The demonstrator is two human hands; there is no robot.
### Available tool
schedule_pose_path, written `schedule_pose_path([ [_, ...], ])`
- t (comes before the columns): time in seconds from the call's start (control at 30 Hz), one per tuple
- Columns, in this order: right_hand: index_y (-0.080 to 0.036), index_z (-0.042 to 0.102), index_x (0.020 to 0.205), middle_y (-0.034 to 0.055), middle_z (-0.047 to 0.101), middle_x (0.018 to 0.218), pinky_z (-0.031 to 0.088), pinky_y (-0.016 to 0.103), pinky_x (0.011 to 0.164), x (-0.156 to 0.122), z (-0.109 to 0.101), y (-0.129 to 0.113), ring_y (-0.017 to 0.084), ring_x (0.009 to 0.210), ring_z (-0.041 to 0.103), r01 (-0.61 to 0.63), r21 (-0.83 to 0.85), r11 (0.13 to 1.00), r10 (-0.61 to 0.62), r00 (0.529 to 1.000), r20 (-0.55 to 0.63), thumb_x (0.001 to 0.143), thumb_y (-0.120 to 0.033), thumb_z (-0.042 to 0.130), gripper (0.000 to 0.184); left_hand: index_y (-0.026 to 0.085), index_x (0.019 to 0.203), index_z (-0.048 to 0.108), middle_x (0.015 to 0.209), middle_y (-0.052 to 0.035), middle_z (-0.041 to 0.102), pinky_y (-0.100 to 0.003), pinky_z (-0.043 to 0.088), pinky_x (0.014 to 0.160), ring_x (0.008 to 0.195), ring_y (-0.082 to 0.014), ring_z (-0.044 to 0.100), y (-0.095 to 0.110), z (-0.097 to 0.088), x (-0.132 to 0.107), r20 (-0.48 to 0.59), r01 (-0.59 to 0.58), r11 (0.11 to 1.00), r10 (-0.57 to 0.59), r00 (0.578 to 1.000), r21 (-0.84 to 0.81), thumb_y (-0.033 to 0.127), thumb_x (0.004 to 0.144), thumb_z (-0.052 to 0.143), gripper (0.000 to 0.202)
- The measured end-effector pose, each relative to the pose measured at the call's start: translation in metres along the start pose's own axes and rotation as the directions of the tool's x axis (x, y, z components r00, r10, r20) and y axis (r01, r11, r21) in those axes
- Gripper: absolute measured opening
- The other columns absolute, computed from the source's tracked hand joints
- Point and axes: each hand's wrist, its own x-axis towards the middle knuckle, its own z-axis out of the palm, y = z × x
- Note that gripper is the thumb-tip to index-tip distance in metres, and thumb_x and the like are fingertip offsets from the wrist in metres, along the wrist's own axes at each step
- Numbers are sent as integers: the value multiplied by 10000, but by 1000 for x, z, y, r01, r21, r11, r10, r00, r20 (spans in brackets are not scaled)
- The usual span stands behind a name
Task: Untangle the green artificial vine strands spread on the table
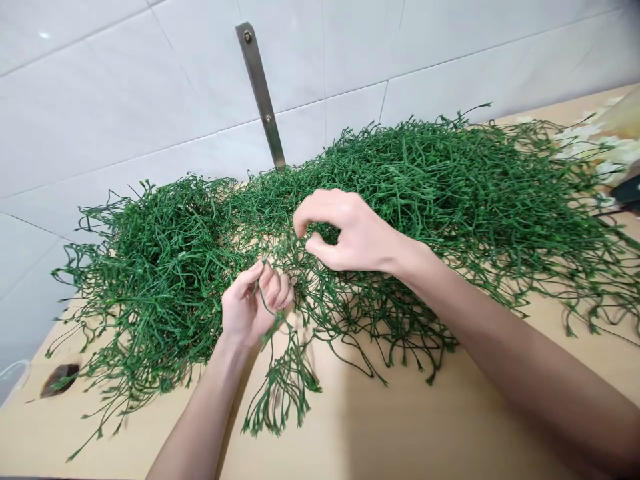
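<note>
Nearest lies the bare pale wood-toned surface [310, 447], below both grips, shaded under the right one. Just below the left grip, a small bunch of green stems [280, 400] fans downward, its forked tips spread toward the near side. The left grip [245, 313], palm turned up and fingers curled, pinches a thin green stem [263, 297] between thumb and forefinger; the stem bends down across the palm toward that bunch, though whether the two join cannot be told.

A little farther off, to the right of the left grip, the right grip [357, 230] is released: thumb and curled forefinger stand apart in a C, over the stems. Whether its fingertips touch any strand is unclear. Loose stems trail beneath it onto the surface.

Left of the left grip sits a tangled heap [160, 280], with a dark round hole [60, 380] in the surface beyond its outer side. A larger heap [450, 180] spreads behind and to the right of the right grip, joined to the other by a thinner stretch of strands. Well to the right of that grip, white flowers [617, 152] lie past the heap's end.

Farthest, behind both grips, a metal strip [261, 93] with bolts stands against the white tiled wall [175, 93].
</note>
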Motion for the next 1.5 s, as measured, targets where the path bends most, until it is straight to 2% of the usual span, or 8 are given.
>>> schedule_pose_path([
  [0.1, -139, 652, 1051, 93, 666, 1116, 442, 353, 885, 2, -7, -3, 184, 970, 581, -135, 228, 964, 123, 990, 67, 783, -183, 574, 283, 181, 466, 438, 358, 20, 356, -239, 330, 418, 358, -89, 343, 5, 0, -2, 44, 32, 999, -31, 999, -17, 311, 763, 603, 364],
  [0.23, -113, 711, 912, 69, 721, 911, 473, 302, 801, 3, -9, -2, 142, 806, 610, -271, 395, 878, 120, 922, 368, 827, -272, 618, 203, 178, 450, 465, 356, 9, 393, -244, 366, 431, 371, -100, 392, 3, -2, -1, -9, 22, 998, -22, 1000, 62, 368, 751, 621, 389],
  [0.37, -106, 744, 861, 43, 706, 798, 419, 269, 675, 3, -8, 0, 111, 684, 544, -276, 358, 892, 147, 926, 348, 849, -248, 611, 195, 152, 624, 603, 540, -2, 551, -216, 418, 501, 494, -92, 489, -9, -8, 4, -151, -112, 955, 157, 976, 273, 481, 815, 644, 382],
  [0.5, -125, 760, 847, 51, 701, 819, 378, 273, 671, 1, -5, 2, 109, 689, 529, -213, 317, 924, 119, 950, 290, 840, -230, 647, 155, 170, 831, 657, 668, 25, 583, -195, 468, 570, 575, -78, 534, -17, -13, 5, -150, -212, 871, 305, 940, 443, 438, 762, 748, 292],
  [0.8, -124, 697, 727, 26, 675, 729, 404, 267, 704, 1, -5, -6, 109, 682, 552, -181, 197, 964, 134, 964, 228, 806, -174, 626, 117, 164, 681, 600, 879, -26, 677, -215, 489, 575, 647, -97, 588, -13, -5, 3, -158, -312, 728, 497, 853, 610, 339, 697, 803, 268],
  [1.23, -131, 582, 613, -29, 533, 584, 302, 230, 536, 3, 13, -1, 67, 539, 405, -386, 482, 786, 175, 888, 425, 806, -157, 485, 217, 184, 736, 558, 624, 46, 538, -185, 408, 520, 533, -74, 471, -15, 0, 0, -152, -318, 691, 527, 836, 649, 400, 727, 778, 309],
  [1.33, -125, 602, 618, -18, 557, 599, 317, 228, 550, 3, 18, 0, 73, 561, 433, -374, 534, 758, 180, 907, 381, 791, -160, 468, 221, 195, 771, 565, 593, 65, 473, -188, 353, 488, 492, -66, 384, -15, 0, -1, -168, -272, 728, 469, 867, 629, 405, 744, 767, 292],
  [1.5, -130, 621, 612, -39, 506, 554, 303, 224, 539, 0, 18, -5, 67, 536, 386, -300, 388, 872, 195, 938, 287, 723, -169, 551, 137, 211, 834, 598, 565, 54, 444, -223, 273, 453, 490, -96, 356, -15, -2, -1, -125, -170, 805, 288, 949, 568, 497, 787, 697, 306],
])
